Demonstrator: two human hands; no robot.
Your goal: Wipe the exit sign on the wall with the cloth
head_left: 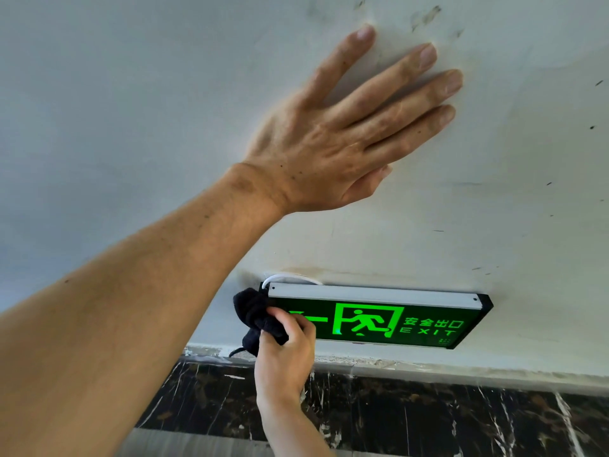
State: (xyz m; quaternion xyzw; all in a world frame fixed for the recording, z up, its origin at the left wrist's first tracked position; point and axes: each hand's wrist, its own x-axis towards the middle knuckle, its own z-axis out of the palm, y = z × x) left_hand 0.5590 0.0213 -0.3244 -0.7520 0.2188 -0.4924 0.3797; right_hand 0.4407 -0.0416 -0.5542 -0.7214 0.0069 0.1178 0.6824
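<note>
A green-lit exit sign (pixel 412 323) in a black frame with a silver top strip is mounted low on the white wall (pixel 131 110). My right hand (pixel 286 351) reaches up from below and grips a bunched black cloth (pixel 252 308), pressing it against the sign's left end. The cloth and my fingers cover the arrow at that end. My left hand (pixel 333 136) lies flat on the wall above the sign, fingers spread, holding nothing.
A white cable (pixel 290 278) loops out of the wall just above the sign's left corner. Below the sign runs a black marble skirting band (pixel 428 417) with white veins. The wall carries dark scuffs and stains (pixel 428 16) near the top right.
</note>
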